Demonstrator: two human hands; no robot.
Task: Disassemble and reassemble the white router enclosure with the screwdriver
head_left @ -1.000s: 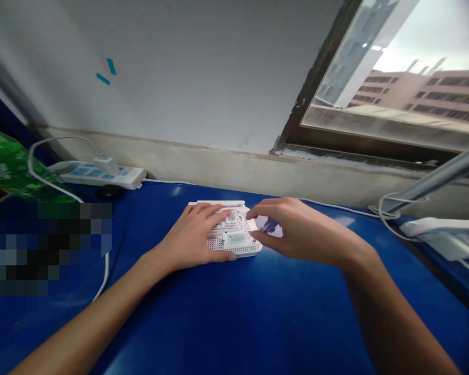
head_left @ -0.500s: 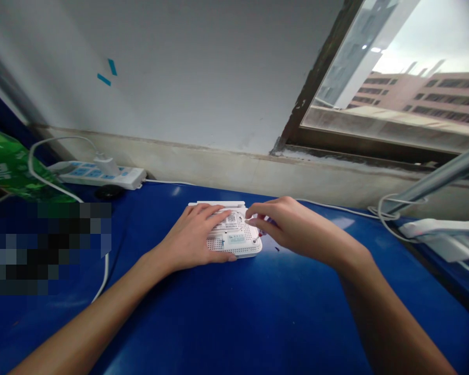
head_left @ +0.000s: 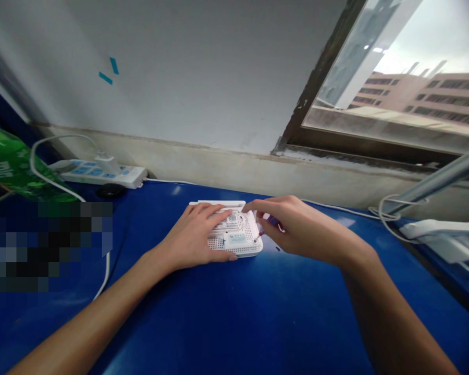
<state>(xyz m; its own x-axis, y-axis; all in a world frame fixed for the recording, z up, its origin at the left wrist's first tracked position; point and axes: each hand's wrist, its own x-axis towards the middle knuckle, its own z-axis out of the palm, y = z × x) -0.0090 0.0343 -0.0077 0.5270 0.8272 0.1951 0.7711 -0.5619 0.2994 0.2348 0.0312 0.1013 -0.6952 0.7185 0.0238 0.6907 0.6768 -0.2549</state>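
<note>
A white router lies bottom side up on the blue table, its vented, labelled underside showing. My left hand lies across its left part, fingers spread over the top and thumb along the near edge, holding it. At the router's right side my right hand is closed around a small screwdriver with a clear purplish handle. The hand covers most of the handle. Its tip points down at the hole in the near right corner. Whether it touches a screw is too small to tell.
A white power strip with a plugged-in adapter stands back left, beside a green bottle and a black round object. A white cable runs down the left. A tiny dark piece lies right of the router. A metal pole rises at right.
My right hand has turned slightly at the screwdriver, its index finger now reaching further forward over the router. My left hand and the router keep their place.
</note>
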